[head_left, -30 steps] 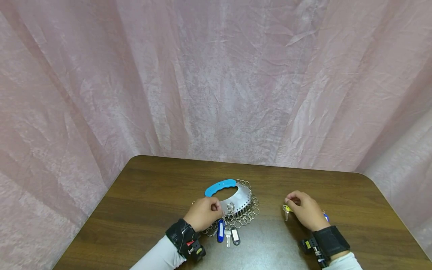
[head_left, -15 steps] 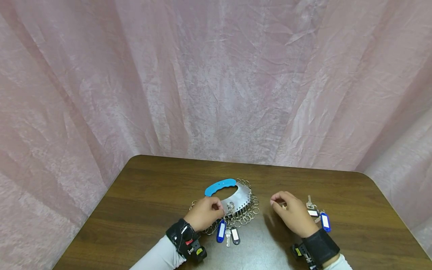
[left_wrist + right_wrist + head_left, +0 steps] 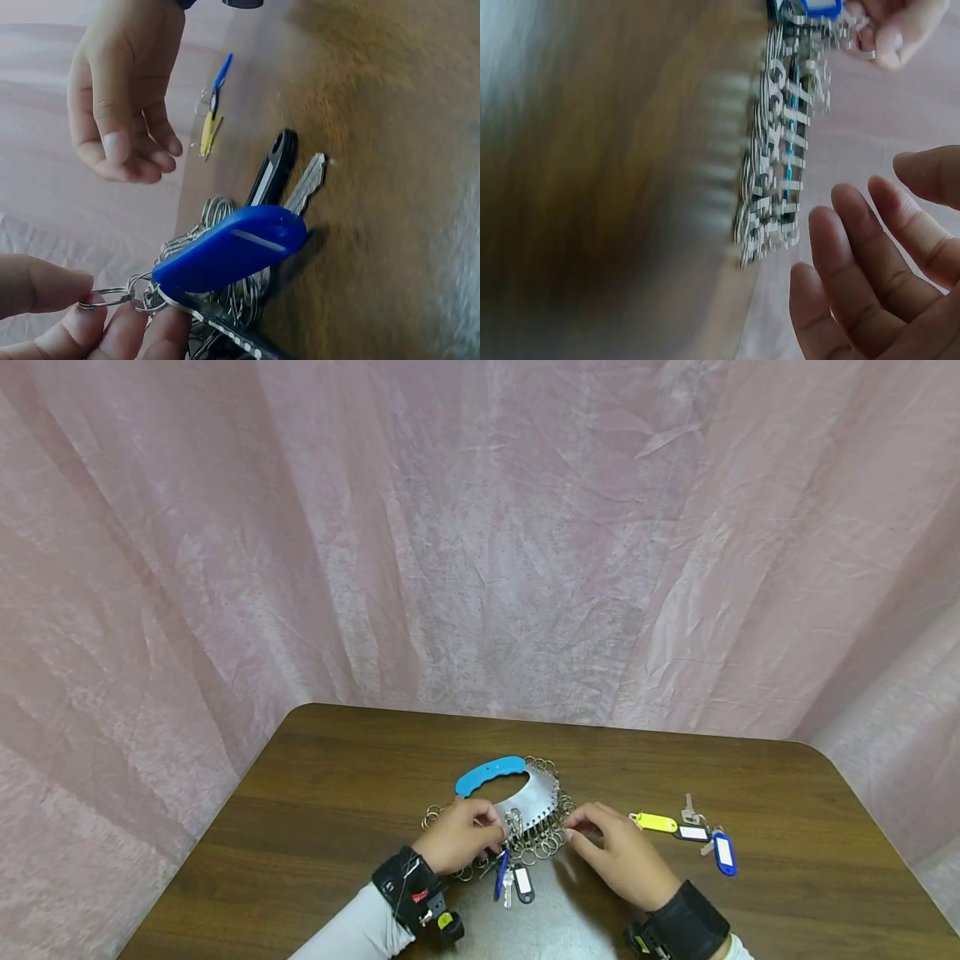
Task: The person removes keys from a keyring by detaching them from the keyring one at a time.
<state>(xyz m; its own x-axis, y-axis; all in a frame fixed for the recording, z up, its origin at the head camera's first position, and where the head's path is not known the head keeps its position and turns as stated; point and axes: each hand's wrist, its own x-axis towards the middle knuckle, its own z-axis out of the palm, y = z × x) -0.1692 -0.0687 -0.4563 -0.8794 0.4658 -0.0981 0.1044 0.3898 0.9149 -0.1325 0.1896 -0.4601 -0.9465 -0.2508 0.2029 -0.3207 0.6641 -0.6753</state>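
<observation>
My left hand (image 3: 459, 838) pinches a small metal ring (image 3: 105, 298) between thumb and fingers. From that ring hang a blue key tag (image 3: 225, 251) and a key partly hidden behind it. Beneath lies a curved metal key holder plate (image 3: 537, 797) with a light-blue handle (image 3: 491, 775), its edge lined with several metal rings (image 3: 551, 839). A black key tag (image 3: 523, 885) and a key (image 3: 508, 887) lie at its front. My right hand (image 3: 626, 860) is just right of the rings, fingers loosely bent and holding nothing in the right wrist view.
On the right of the brown wooden table (image 3: 360, 777) lie a yellow key tag (image 3: 656, 822), a black key tag (image 3: 692, 833), a blue key tag (image 3: 724, 853) and keys (image 3: 689, 811). A pink curtain (image 3: 480, 543) hangs behind the table's far edge.
My right hand has let go of the yellow key tag on the right and moved left toward the ringed holder. The blue tag under my left hand has turned edge-on.
</observation>
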